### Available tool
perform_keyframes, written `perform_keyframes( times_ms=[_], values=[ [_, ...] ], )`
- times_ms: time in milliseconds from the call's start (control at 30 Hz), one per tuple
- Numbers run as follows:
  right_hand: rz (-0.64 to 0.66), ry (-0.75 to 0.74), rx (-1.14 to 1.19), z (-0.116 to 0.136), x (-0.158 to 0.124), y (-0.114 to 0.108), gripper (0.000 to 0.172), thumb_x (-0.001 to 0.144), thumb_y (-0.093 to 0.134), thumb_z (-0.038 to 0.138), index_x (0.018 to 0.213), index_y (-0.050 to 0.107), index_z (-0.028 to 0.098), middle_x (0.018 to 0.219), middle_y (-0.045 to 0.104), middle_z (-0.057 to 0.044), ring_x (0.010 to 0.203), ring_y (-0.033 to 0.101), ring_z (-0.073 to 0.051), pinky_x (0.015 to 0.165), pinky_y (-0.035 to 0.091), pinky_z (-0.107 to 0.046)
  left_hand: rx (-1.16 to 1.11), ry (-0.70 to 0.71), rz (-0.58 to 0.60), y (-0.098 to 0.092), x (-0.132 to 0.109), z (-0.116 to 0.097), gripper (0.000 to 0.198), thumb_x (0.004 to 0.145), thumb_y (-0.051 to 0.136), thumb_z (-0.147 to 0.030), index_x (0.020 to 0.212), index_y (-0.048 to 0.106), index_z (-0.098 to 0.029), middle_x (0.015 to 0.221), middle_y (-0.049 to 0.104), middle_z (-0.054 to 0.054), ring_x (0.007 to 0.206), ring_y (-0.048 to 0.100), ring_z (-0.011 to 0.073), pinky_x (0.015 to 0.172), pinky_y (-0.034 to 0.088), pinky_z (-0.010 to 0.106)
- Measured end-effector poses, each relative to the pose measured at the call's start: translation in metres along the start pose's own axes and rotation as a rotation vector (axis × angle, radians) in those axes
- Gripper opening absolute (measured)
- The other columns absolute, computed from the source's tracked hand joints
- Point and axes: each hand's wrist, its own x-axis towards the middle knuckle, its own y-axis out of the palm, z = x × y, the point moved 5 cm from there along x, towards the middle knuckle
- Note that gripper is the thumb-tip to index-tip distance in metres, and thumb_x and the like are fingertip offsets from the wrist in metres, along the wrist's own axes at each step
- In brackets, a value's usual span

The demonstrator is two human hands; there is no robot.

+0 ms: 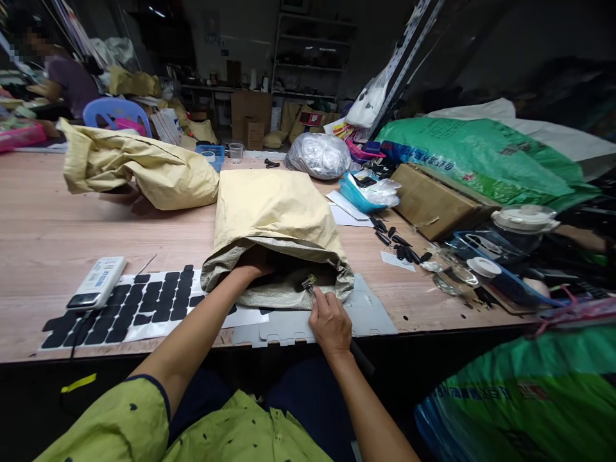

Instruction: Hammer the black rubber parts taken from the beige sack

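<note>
The right hand point(331, 323) grasps a metallic piece point(308, 283) at the mouth of the sack point(276, 205); the left hand point(256, 259) reaches inside, its grip impossible to tell; a wide mouth should help.

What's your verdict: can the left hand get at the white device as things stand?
Probably not: the left hand is inside the open bag and would likely have to come out to reach the white device.
</note>
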Motion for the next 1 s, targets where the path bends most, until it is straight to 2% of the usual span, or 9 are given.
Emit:
perform_keyframes(
  times_ms=[167, 267, 333, 467, 633, 733, 833, 933, 1000],
  values=[
    [-0.036, -0.004, -0.047, 0.002, 0.0, 0.003, 0.033, 0.092, 0.046, 0.018, 0.12, 0.064, 0.019, 0.089, 0.06, -0.005, 0.084, 0.052, -0.017, 0.074, 0.038, -0.027, 0.145, -0.058, 0.018, 0.007, -0.039, -0.011, 0.03, 0.089, 0.055, -0.036, 0.114, 0.063, -0.022, 0.106, 0.064, 0.01, 0.104, 0.057, 0.029, 0.088, 0.044, 0.04],
    [0.008, -0.009, -0.008, -0.002, 0.001, 0.003, 0.033, 0.092, 0.047, 0.018, 0.12, 0.064, 0.019, 0.09, 0.061, -0.004, 0.085, 0.053, -0.016, 0.074, 0.038, -0.025, 0.235, 0.126, -0.059, 0.014, -0.076, -0.023, 0.025, 0.093, 0.047, -0.033, 0.103, 0.065, -0.02, 0.106, 0.06, 0.012, 0.102, 0.054, 0.0282, 0.087, 0.042, 0.042],
    [0.07, 0.005, 0.038, -0.007, 0.003, 0.002, 0.032, 0.092, 0.049, 0.018, 0.12, 0.065, 0.022, 0.09, 0.061, -0.003, 0.084, 0.054, -0.014, 0.071, 0.037, -0.024, 0.243, 0.27, -0.03, 0.024, -0.102, -0.029, 0.022, 0.093, 0.048, -0.032, 0.093, 0.066, -0.018, 0.1, 0.059, 0.011, 0.098, 0.053, 0.0265, 0.086, 0.042, 0.042],
    [0.16, 0.061, 0.075, -0.015, 0.006, 0.0, 0.032, 0.09, 0.053, 0.019, 0.118, 0.065, 0.026, 0.09, 0.06, -0.001, 0.079, 0.054, -0.012, 0.062, 0.034, -0.024, 0.173, 0.302, 0.05, 0.04, -0.135, -0.025, 0.022, 0.093, 0.046, -0.023, 0.083, 0.065, -0.018, 0.089, 0.059, 0.008, 0.085, 0.054, 0.021, 0.079, 0.043, 0.036],
    [0.148, 0.087, 0.091, -0.011, 0.004, -0.004, 0.031, 0.09, 0.052, 0.019, 0.118, 0.065, 0.024, 0.093, 0.059, -0.003, 0.084, 0.054, -0.015, 0.066, 0.037, -0.025, 0.051, 0.13, 0.056, 0.033, -0.124, -0.016, 0.027, 0.095, 0.043, -0.027, 0.087, 0.067, -0.021, 0.089, 0.059, 0.005, 0.074, 0.057, 0.0154, 0.07, 0.045, 0.029],
    [0.13, 0.142, 0.077, -0.013, -0.006, -0.01, 0.03, 0.089, 0.053, 0.022, 0.117, 0.065, 0.022, 0.097, 0.058, -0.006, 0.087, 0.054, -0.017, 0.07, 0.04, -0.027, 0.08, 0.018, -0.003, 0.022, -0.101, -0.01, 0.024, 0.095, 0.045, -0.029, 0.107, 0.065, -0.022, 0.103, 0.058, 0.006, 0.082, 0.061, 0.0166, 0.07, 0.047, 0.028],
    [0.139, 0.212, 0.046, -0.019, -0.018, -0.018, 0.028, 0.089, 0.054, 0.026, 0.113, 0.064, 0.021, 0.098, 0.058, -0.007, 0.087, 0.054, -0.019, 0.069, 0.039, -0.029, 0.204, -0.077, 0.061, 0.022, -0.082, -0.006, 0.019, 0.091, 0.054, -0.028, 0.106, 0.064, -0.021, 0.107, 0.058, 0.008, 0.091, 0.062, 0.021, 0.075, 0.048, 0.031],
    [0.208, 0.223, 0.057, -0.023, -0.024, -0.024, 0.024, 0.088, 0.054, 0.027, 0.108, 0.065, 0.021, 0.095, 0.059, -0.007, 0.082, 0.055, -0.018, 0.068, 0.038, -0.028, 0.278, -0.113, 0.129, 0.024, -0.076, -0.005, 0.015, 0.089, 0.058, -0.029, 0.1, 0.063, -0.02, 0.103, 0.061, 0.008, 0.092, 0.061, 0.0231, 0.076, 0.047, 0.033],
    [0.262, 0.239, 0.111, -0.024, -0.021, -0.026, 0.022, 0.086, 0.054, 0.026, 0.104, 0.065, 0.02, 0.093, 0.06, -0.006, 0.079, 0.056, -0.017, 0.067, 0.038, -0.027, 0.257, -0.073, 0.1, 0.022, -0.079, -0.009, 0.016, 0.091, 0.057, -0.029, 0.102, 0.062, -0.02, 0.101, 0.062, 0.008, 0.091, 0.061, 0.0224, 0.078, 0.046, 0.033]
  ],
)
